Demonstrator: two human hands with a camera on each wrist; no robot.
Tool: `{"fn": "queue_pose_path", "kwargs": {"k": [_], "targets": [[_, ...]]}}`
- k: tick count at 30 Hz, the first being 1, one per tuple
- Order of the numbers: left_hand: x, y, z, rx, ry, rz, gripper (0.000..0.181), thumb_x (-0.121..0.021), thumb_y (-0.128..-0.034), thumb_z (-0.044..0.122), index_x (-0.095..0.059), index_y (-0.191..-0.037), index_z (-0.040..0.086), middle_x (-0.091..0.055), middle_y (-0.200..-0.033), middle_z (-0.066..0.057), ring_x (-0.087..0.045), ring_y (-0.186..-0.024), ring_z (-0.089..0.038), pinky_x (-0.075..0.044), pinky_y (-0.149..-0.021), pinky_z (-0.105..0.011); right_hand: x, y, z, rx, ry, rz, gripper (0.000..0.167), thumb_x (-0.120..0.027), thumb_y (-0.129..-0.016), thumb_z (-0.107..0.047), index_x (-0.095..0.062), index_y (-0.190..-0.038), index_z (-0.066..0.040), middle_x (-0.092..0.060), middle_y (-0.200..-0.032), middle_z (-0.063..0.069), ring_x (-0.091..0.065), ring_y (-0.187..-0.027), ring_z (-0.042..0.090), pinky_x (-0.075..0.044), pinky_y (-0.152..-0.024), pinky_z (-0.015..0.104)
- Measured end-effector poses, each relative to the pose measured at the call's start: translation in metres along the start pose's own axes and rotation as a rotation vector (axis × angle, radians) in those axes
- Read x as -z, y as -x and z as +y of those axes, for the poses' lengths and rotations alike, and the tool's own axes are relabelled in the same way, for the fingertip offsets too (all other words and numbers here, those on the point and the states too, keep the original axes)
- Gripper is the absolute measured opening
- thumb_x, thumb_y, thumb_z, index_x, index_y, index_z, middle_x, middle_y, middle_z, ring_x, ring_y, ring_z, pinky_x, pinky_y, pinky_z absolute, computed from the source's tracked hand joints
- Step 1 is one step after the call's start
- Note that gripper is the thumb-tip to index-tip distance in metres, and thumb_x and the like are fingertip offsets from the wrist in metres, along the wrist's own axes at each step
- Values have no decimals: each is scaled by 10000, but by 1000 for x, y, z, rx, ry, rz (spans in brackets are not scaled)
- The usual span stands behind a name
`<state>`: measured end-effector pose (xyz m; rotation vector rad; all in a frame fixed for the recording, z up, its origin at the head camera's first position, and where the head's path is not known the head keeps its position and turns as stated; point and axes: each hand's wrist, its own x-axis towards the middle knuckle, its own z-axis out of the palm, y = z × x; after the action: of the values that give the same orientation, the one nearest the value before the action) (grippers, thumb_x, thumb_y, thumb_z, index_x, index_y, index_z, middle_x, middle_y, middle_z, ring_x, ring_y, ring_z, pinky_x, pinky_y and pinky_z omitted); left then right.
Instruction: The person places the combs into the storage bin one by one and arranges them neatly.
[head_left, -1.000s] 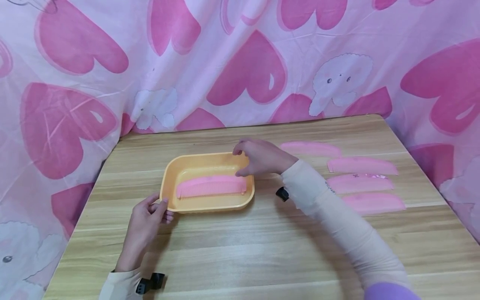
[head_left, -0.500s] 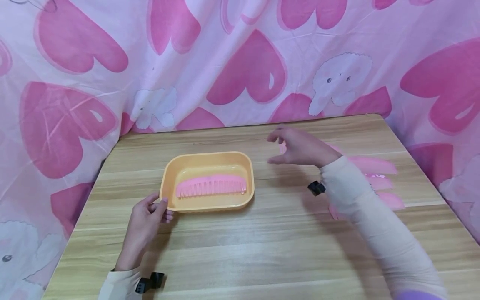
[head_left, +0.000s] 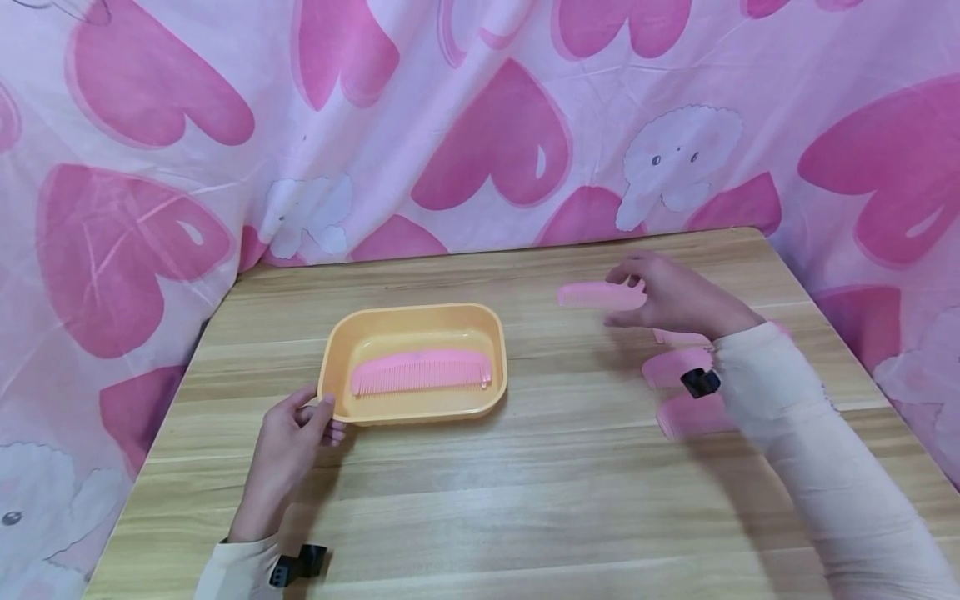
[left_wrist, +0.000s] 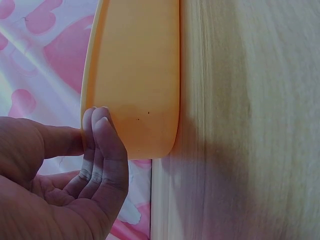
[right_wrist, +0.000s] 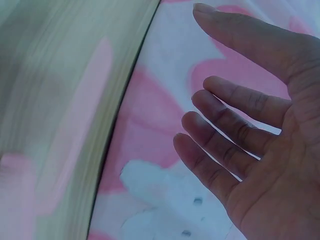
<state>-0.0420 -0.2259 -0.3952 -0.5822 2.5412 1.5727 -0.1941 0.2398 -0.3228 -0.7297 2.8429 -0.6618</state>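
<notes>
At its near left corner, an orange plastic tray (head_left: 420,416) is pinched by my left hand (head_left: 287,450), thumb on the rim. The left wrist view shows those fingers against the tray's outer wall (left_wrist: 135,65). A pink comb (head_left: 420,370) lies inside the tray, teeth toward me. Farther right, my right hand (head_left: 681,297) hovers over another pink comb (head_left: 588,294), which it partly hides. In the right wrist view this hand (right_wrist: 250,135) has spread, loosely bent fingers and nothing in its grasp; a blurred pink comb (right_wrist: 80,125) lies apart on the table.
Several more pink combs, including one comb (head_left: 667,367) and a nearer comb (head_left: 693,415), lie on the right of the wooden table (head_left: 480,517), partly under my right forearm. A pink heart-patterned curtain (head_left: 487,133) hangs behind the table's far edge.
My right hand has moved right from above the tray to the farthest loose comb. My left hand, the tray and the comb in it have stayed in place.
</notes>
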Motion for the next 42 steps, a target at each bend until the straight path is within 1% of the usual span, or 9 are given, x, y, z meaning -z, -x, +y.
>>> {"fn": "queue_pose_path", "kwargs": {"k": [5,10,16,20,27,32,36,40,42], "targets": [[0,0,1,5,-3,1,514,-498,-1080,199,-384,-1516,-48,-697,-870,-102,-673,-732,-136,-603,-665,-240,3,16,20,-34,22,-2,563,-886,-793,-283,-671,-1209,29,-633,-1169,161,-590,-1070,328,-528,-877,503],[0,0,1,5,-2,-2,505,-497,-1080,196,-393,-1509,-49,-699,-881,-112,-672,-735,-136,-604,-667,-241,4,33,39,-67,21,0,561,-884,-794,-271,-671,-1206,45,-629,-1161,186,-593,-1051,341,-533,-833,493],[0,-1,0,10,0,-1,512,-504,-1077,192,-386,-1512,-51,-696,-863,-98,-674,-730,-135,-605,-666,-245,2,54,59,-125,-3,-22,657,-904,-767,-319,-650,-1239,60,-608,-1204,238,-587,-1072,393,-528,-842,532],[0,0,0,9,13,-5,514,-508,-1076,186,-383,-1511,-56,-696,-867,-101,-670,-734,-136,-604,-666,-243,-1,69,72,-149,15,-32,674,-914,-749,-347,-659,-1219,64,-619,-1192,232,-584,-1066,387,-517,-851,527],[0,-1,1,15,2,-2,513,-501,-1079,196,-385,-1515,-46,-697,-886,-109,-671,-741,-134,-606,-675,-245,-10,98,95,-159,43,-15,664,-938,-700,-384,-696,-1163,26,-669,-1112,155,-608,-1020,344,-519,-837,494],[0,-1,2,11,0,-3,515,-498,-1080,198,-380,-1517,-47,-695,-884,-111,-669,-738,-133,-607,-677,-246,-19,117,108,-146,44,15,609,-954,-683,-328,-719,-1127,17,-683,-1081,126,-611,-984,323,-539,-803,437],[0,-1,2,19,-8,2,518,-495,-1082,205,-377,-1523,-40,-697,-901,-123,-669,-744,-138,-606,-676,-246,-25,129,118,-109,49,58,581,-974,-647,-266,-716,-1080,24,-684,-1055,136,-627,-922,276,-554,-737,332],[0,-1,2,30,-11,6,517,-496,-1082,211,-382,-1522,-36,-698,-905,-129,-673,-744,-139,-604,-672,-241,-31,140,126,-68,45,103,545,-994,-596,-222,-722,-1016,-5,-704,-1008,98,-625,-858,98,-523,-692,201],[0,-1,2,27,-12,5,512,-496,-1082,211,-389,-1517,-36,-698,-901,-126,-673,-743,-136,-604,-672,-239,-32,145,129,-69,37,99,549,-999,-584,-230,-724,-1006,-12,-706,-995,80,-607,-856,33,-499,-697,155]]}}
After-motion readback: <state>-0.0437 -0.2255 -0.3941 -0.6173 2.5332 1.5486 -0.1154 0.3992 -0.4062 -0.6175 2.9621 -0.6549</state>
